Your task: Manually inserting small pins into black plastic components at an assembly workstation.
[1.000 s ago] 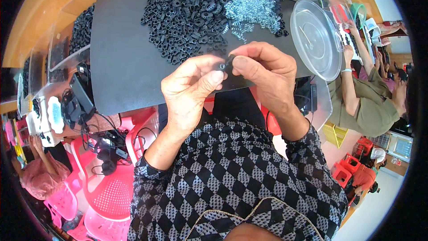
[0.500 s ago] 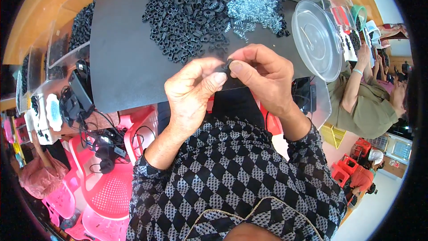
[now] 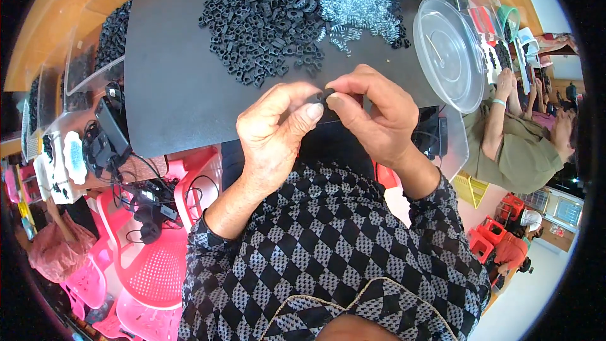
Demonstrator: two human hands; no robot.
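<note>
My left hand [image 3: 270,129] and my right hand [image 3: 377,113] meet above the near edge of the dark table. A small black plastic part [image 3: 326,94] is pinched between thumb and forefinger of both hands. Fingertips cover most of it, so I cannot tell whether it is one piece or two pressed together. Beyond my hands spreads a heap of similar black plastic parts [image 3: 262,22]. A pile of small silvery coil springs [image 3: 361,12] lies against the heap's right side.
A round clear plastic lid [image 3: 464,82] holding a thin stick rests at the table's right. Clear bins of black parts [image 3: 113,35] stand left, near a black adapter with cables [image 3: 113,126]. Pink chairs [image 3: 154,271] are at lower left. A person in an olive top [image 3: 524,145] sits at right.
Both hands keep their pinch and shift only slightly; the fingertips and the black part have turned a little. The heap and the springs look the same.
</note>
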